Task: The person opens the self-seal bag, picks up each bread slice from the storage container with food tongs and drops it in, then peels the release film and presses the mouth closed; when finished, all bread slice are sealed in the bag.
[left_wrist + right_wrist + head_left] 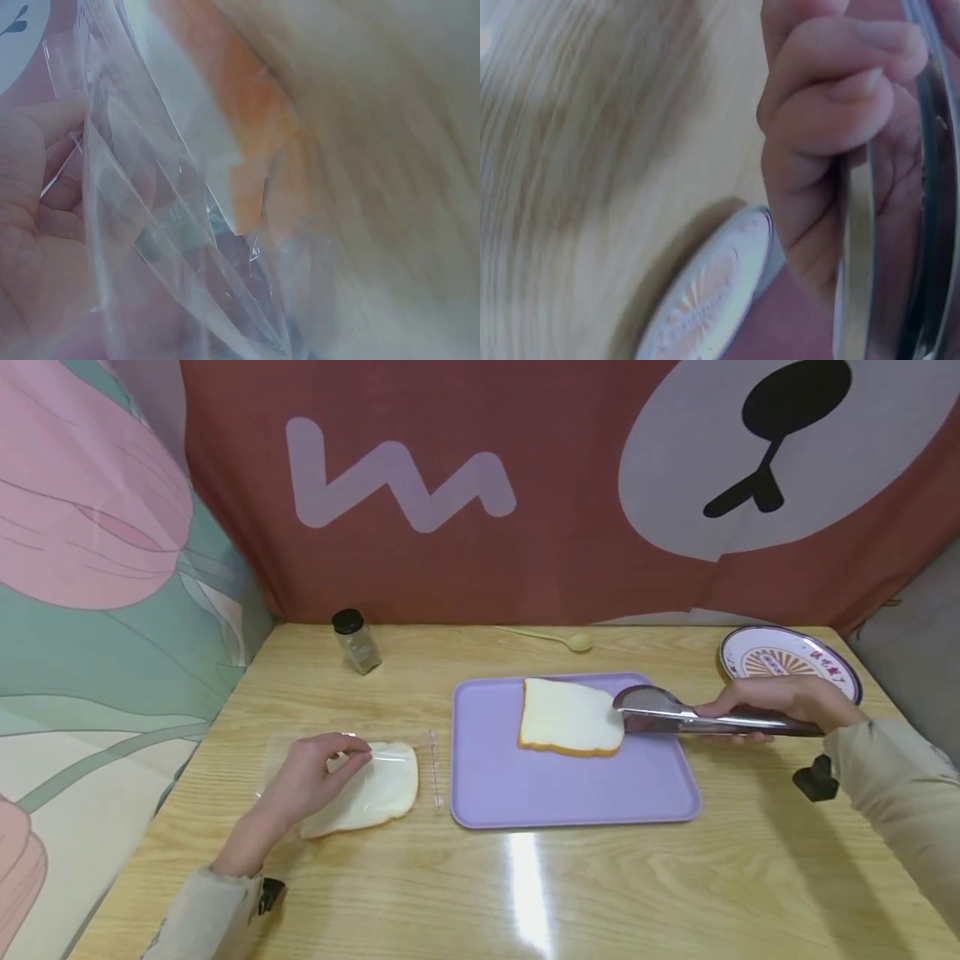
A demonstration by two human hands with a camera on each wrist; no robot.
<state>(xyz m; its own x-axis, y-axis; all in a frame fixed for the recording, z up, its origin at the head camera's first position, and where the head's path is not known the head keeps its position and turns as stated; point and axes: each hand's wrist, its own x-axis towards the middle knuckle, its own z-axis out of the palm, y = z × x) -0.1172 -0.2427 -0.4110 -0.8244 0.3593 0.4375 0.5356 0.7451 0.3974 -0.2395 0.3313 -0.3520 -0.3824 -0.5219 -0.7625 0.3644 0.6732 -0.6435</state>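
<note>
My right hand (780, 697) grips metal tongs (723, 720), its fingers curled around the handles in the right wrist view. The tongs' broad ends meet the right edge of a white bread slice (568, 717) with an orange-brown crust; whether they clamp it I cannot tell. That slice is over the back part of a purple tray (570, 793). On the left, my left hand (318, 777) pinches a clear plastic bag (112, 187). A second bread slice (382, 789) lies in the bag, partly hidden by the hand.
A black-capped spice jar (360, 645) stands at the back left of the wooden table (420, 893). Behind the tray lies a pale yellow spoon (577, 642). At the back right is a patterned plate (757, 647), partly behind my right hand. A fabric-covered wall bounds the back.
</note>
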